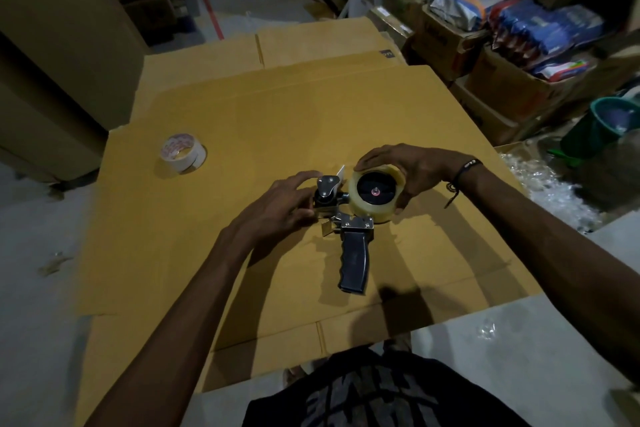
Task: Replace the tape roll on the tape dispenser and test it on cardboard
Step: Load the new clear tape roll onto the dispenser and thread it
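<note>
A hand-held tape dispenser (353,255) with a black pistol handle lies flat on a large sheet of brown cardboard (277,114). A roll of clear tape (375,211) sits on its black hub. My right hand (405,170) curls round the far and right side of that roll. My left hand (280,208) grips the dispenser's metal front end by the roller and blade guard, index finger stretched along its top. A second tape roll (183,152), white with red print, lies on the cardboard to the far left, apart from both hands.
Open cartons (491,55) packed with blue and red packets stand at the right. A teal bucket (609,121) and crumpled clear plastic (550,191) lie beyond the cardboard's right edge. Tall brown boxes (59,45) rise at the left. Grey floor surrounds the sheet.
</note>
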Available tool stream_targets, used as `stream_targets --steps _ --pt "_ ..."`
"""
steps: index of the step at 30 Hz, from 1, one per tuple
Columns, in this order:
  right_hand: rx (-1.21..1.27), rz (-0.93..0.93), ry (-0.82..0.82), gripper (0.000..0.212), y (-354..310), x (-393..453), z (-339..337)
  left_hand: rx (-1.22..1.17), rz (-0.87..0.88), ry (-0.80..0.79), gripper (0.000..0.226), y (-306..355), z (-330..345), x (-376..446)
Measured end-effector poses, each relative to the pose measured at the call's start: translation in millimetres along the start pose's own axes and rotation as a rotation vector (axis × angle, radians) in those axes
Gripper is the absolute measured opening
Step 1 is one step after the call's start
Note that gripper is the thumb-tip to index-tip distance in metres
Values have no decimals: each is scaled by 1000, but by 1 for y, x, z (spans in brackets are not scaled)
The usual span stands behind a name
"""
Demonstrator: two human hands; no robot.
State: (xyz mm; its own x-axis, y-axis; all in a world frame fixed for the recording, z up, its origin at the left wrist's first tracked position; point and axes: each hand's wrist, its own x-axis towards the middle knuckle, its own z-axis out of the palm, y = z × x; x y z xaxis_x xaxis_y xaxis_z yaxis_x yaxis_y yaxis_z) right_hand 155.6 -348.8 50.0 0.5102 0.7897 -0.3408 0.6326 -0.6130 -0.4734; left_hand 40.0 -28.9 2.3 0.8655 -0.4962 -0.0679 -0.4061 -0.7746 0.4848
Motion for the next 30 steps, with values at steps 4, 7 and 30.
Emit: stream_targets --steps 4,7,30 --pt "15 23 18 108 -4 -1 -1 6 55 15 4 -1 -6 4" --pt "18 36 24 110 -3 -2 1 -8 85 20 7 -5 -8 4" --pt "278 129 665 76 -90 -85 124 -85 -114 149 13 50 31 -55"
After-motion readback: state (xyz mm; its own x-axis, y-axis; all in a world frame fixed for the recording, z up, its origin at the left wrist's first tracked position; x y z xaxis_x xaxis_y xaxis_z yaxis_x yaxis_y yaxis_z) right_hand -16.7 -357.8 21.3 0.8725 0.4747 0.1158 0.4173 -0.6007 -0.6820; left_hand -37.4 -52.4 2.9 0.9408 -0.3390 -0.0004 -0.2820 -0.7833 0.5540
